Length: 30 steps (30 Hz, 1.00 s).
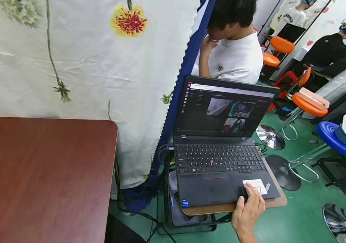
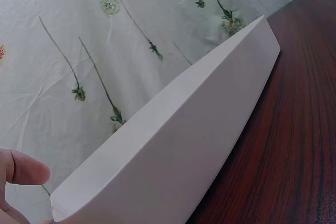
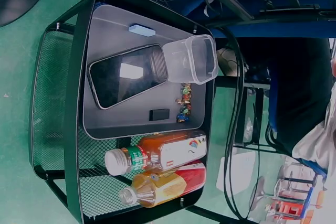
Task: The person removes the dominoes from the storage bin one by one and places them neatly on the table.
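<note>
In the head view, my right hand (image 1: 249,211) is at the front right corner of an open black laptop (image 1: 218,184). Its fingertips touch the white numbered card (image 1: 256,185) on the palm rest, with the thumb near the front edge. The right wrist view does not show this hand. At the lower left of the left wrist view, only part of my left hand (image 2: 18,174) appears. Its thumb stands apart from a long white panel-like piece with a folded side (image 2: 184,129) on the dark wood table (image 2: 283,145). The other fingers are mostly cut off.
Under the laptop is a wooden board (image 1: 209,210) over a mesh cart (image 3: 73,103). A grey tray (image 3: 115,121) there holds a phone (image 3: 128,74) and a clear container (image 3: 191,59). Two drink bottles (image 3: 173,150) lie alongside. Cables (image 1: 142,214) hang left; a person (image 1: 236,57) sits behind.
</note>
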Available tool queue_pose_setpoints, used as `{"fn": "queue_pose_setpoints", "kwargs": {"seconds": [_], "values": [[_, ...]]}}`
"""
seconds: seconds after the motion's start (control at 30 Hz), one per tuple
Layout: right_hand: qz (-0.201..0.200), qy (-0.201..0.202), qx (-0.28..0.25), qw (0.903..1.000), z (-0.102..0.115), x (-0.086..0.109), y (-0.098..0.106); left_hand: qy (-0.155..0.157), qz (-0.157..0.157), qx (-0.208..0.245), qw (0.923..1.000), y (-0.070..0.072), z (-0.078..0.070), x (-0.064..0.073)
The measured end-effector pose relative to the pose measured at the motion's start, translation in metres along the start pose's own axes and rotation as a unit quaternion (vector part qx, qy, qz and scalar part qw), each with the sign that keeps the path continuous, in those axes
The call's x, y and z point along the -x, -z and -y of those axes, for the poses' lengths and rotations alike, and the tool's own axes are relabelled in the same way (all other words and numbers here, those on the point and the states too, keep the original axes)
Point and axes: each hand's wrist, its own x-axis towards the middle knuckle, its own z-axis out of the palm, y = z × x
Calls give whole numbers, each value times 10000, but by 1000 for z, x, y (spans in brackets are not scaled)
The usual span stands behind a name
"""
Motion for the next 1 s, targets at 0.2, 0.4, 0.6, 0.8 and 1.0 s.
{"fn": "queue_pose_setpoints", "kwargs": {"seconds": [0.2, 0.4, 0.6, 0.8, 1.0], "values": [[-36, 7, 48, 10000, 1, 2, 3, 258, 151, 283, 9992, -3, 18, -1], [-49, 63, 105, 9999, 3, 4, 2, 292, 174, 249, 9991, -3, 29, -8], [-257, 44, 56, 9996, 3, 0, -1, 368, 273, 280, 9986, -11, 23, -9], [-172, 113, 85, 9998, 2, -2, -2, 312, 218, -17, 9993, -15, 20, -6], [-103, 62, 113, 9999, 2, 0, -2, 389, 326, -3, 9987, -14, 26, -6]]}}
